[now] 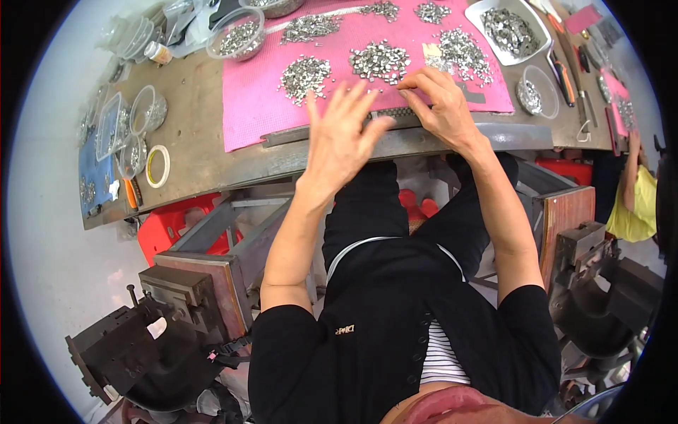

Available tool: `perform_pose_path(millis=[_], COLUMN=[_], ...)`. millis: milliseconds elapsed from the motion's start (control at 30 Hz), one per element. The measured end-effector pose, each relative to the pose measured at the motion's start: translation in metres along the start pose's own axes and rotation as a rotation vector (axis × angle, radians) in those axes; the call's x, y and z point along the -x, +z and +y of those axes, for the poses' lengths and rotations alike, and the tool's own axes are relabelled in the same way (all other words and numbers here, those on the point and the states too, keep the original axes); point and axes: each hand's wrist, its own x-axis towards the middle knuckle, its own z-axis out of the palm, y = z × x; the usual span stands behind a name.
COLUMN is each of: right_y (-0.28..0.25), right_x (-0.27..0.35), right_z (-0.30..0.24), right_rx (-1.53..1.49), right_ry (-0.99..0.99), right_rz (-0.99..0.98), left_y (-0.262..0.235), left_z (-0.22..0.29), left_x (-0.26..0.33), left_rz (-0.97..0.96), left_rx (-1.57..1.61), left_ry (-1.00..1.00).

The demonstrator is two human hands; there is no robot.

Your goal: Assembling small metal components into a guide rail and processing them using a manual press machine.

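My left hand (342, 138) hovers at the front edge of the pink mat (247, 106), fingers spread and a little blurred, holding nothing that I can see. To its right, my right hand (445, 109) has its thumb and index finger brought close together; whatever may be between them is too small to make out. Below and between both hands lies a long dark metal bar (289, 135), with small pieces set in rows on its middle part (395, 113). Just beyond the hands are piles of small shiny metal pieces (379, 61), with another pile (305, 76) near my left fingers.
A white tray (542, 32) of metal pieces and a clear tub (551, 92) stand at the right, beside orange-handled pliers (563, 78). Clear tubs (150, 109) and a tape roll (158, 167) sit at the left. Vises (141, 332) flank me. Another person (632, 205) works far right.
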Motion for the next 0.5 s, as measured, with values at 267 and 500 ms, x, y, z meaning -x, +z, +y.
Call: perform_pose_path(millis=[267,500], right_y=[0.036,0.059], right_x=[-0.019,-0.032], right_z=[0.003,-0.010], right_rx=[0.005,0.147], right_ry=[-0.096,-0.024], right_rz=[-0.077,-0.156], left_y=[-0.022,-0.013], left_z=[-0.042,-0.040], left_x=[-0.002,-0.012], left_rz=[0.168,0.139], left_rx=[-0.126,-0.207], left_ry=[-0.223,-0.159])
